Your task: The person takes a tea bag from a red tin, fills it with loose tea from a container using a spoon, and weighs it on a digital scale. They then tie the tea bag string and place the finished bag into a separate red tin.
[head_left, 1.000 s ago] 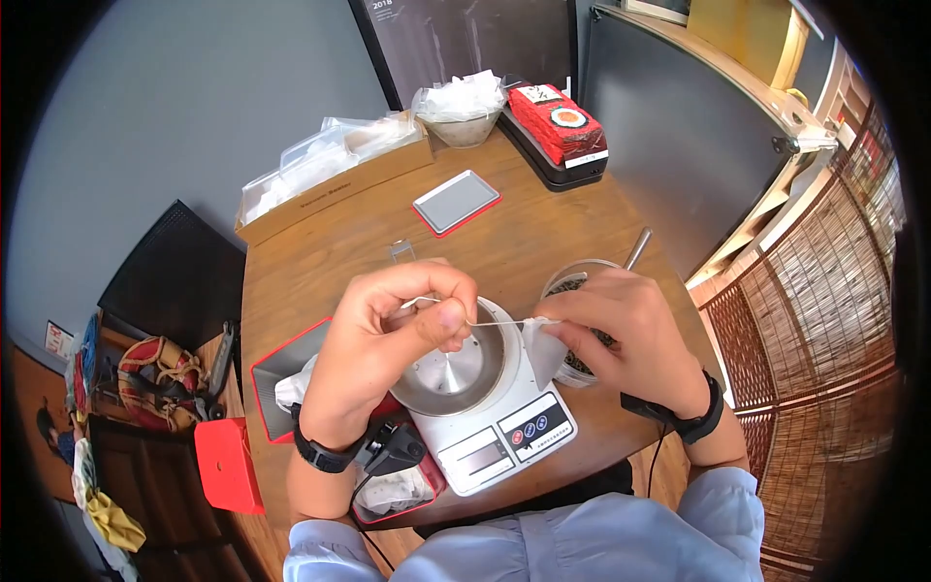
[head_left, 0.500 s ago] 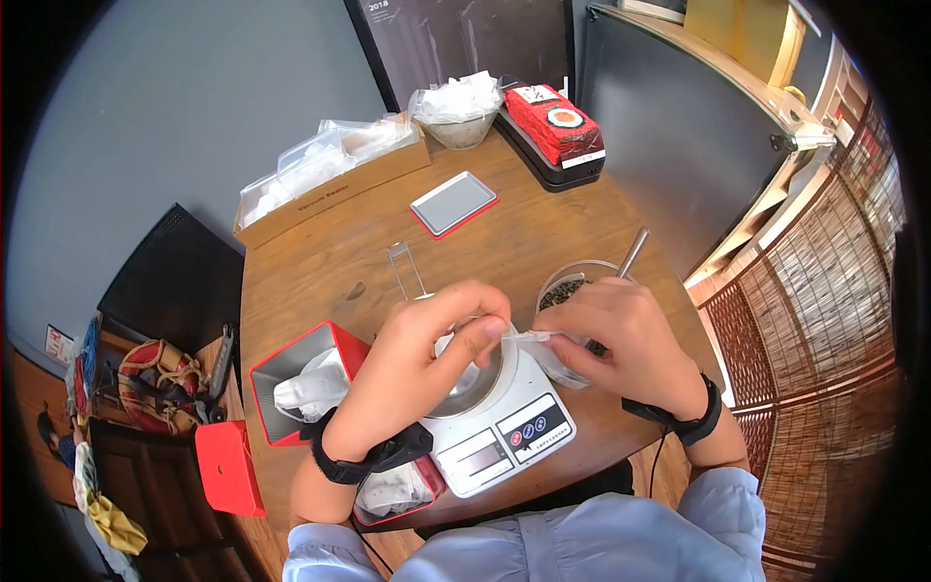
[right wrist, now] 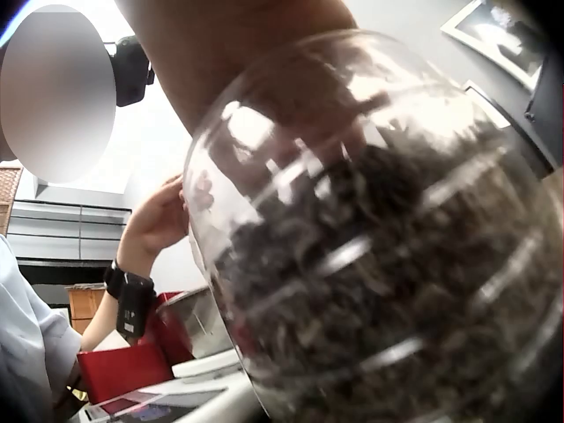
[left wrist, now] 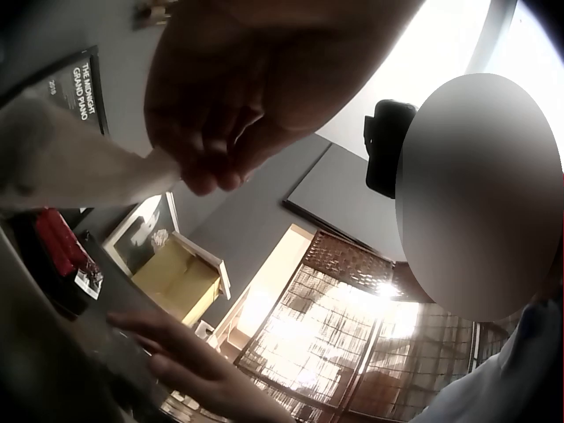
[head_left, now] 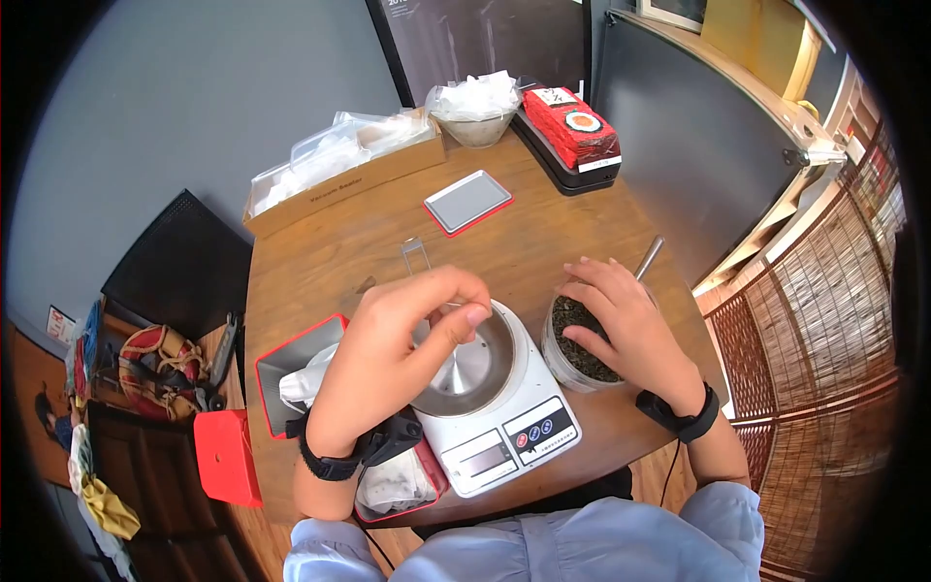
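Observation:
The left hand (head_left: 402, 339) is over the metal bowl (head_left: 490, 373) on the white scale (head_left: 504, 436), thumb and fingers pinched together. In the left wrist view that hand (left wrist: 256, 88) pinches the end of a white pouch (left wrist: 79, 163), which the hand hides in the head view. Over the clear jar (head_left: 567, 369) of dark dried leaves (head_left: 572, 312), the right hand (head_left: 626, 325) spreads its fingers and holds nothing visible. The right wrist view shows the jar (right wrist: 379, 264) large, with the right hand (right wrist: 247, 79) behind its upper wall.
A handled spoon (head_left: 650, 256) leans out of the jar. Left stand a red-rimmed tin (head_left: 276, 383) with white pouches and a second tin (head_left: 441, 485). Farther back are a grey lid (head_left: 468, 202), a carton (head_left: 349, 182), a bowl of pouches (head_left: 475, 129) and a red package (head_left: 567, 126).
The right hand has let go of the white pouch and opened over the jar. The left hand has drawn slightly back to the left, still pinching. The whole head view has shifted a little.

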`<state>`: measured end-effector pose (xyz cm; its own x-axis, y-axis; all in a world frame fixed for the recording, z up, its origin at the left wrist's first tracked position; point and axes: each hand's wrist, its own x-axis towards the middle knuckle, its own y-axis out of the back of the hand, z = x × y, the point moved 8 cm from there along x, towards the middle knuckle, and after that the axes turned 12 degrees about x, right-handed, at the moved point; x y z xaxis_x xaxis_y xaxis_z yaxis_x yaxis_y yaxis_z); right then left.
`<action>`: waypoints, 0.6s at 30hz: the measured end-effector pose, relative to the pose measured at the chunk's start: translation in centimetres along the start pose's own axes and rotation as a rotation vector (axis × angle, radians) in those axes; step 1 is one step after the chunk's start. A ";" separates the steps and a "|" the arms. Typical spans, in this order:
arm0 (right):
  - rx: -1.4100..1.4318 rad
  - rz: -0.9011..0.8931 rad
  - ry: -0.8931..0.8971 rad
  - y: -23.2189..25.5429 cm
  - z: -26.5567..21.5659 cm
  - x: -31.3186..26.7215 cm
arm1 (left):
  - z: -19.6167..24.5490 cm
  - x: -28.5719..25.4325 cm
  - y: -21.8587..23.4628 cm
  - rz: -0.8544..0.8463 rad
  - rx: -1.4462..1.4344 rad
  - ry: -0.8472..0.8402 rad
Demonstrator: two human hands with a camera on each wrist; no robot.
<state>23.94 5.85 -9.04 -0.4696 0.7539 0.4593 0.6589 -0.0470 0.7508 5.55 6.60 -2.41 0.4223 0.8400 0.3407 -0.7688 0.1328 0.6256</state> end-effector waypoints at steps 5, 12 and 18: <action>-0.093 -0.028 0.002 -0.7 0.1 -0.2 | -1.2 -0.1 -0.9 -0.148 0.357 0.050; -0.089 -0.018 0.011 -0.5 -0.1 -0.1 | -1.7 -0.5 -0.5 -0.089 0.493 0.015; -0.085 -0.010 0.007 -0.6 -0.1 -0.1 | -2.6 -2.7 -5.3 -0.531 0.665 -0.168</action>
<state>23.53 5.79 -9.48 -0.4804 0.7498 0.4550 0.6022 -0.0952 0.7927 7.24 5.03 -8.51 0.7514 0.6582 -0.0465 -0.0317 0.1065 0.9938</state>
